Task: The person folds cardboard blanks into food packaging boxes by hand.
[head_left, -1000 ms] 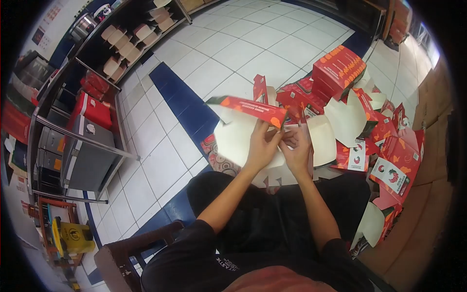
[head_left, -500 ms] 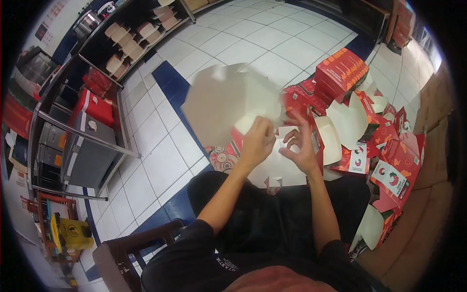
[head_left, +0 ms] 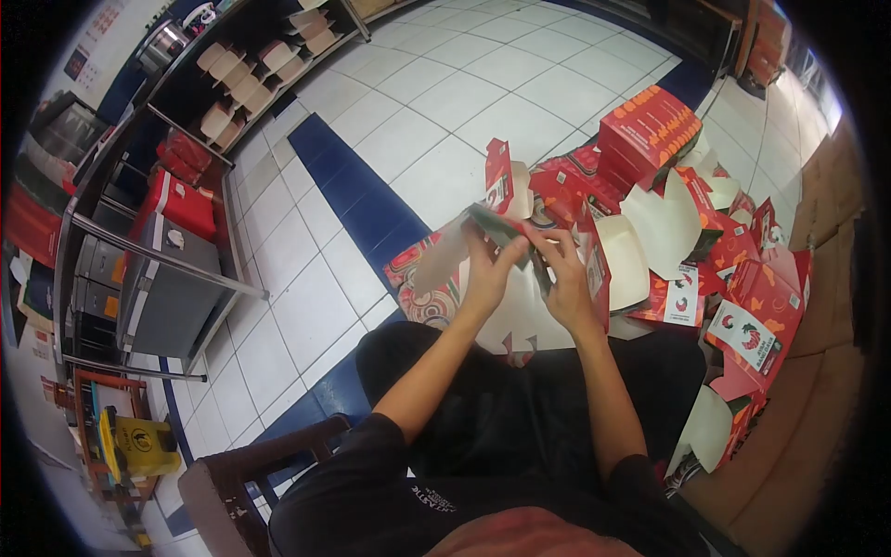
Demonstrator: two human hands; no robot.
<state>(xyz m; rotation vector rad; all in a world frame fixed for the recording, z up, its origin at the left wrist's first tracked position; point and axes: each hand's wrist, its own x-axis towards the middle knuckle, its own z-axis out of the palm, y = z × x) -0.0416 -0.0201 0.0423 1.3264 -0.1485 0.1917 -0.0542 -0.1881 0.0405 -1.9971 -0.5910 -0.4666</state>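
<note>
In front of my lap, my left hand (head_left: 487,278) and my right hand (head_left: 564,278) both grip a partly folded carton (head_left: 506,226), which shows a dark panel and a pale side blurred by motion. My hands are close together, with fingers bent around its edges. Beneath them lies a flat white carton sheet (head_left: 534,323) by my knees. Just right of my right hand is an open white-lined box (head_left: 622,263). A small red carton (head_left: 501,181) stands beyond my hands.
Red cartons (head_left: 750,334) are heaped at the right beside brown cardboard (head_left: 807,390). A stack of red cartons (head_left: 650,135) stands behind the heap. Shelves (head_left: 278,93) with pale boxes, a grey container (head_left: 172,288) and a yellow bin (head_left: 144,450) are at the left.
The carton swung up with its pale side showing, then came down and is now folded smaller between my hands. My right hand, apart from it half a second ago, has closed on it.
</note>
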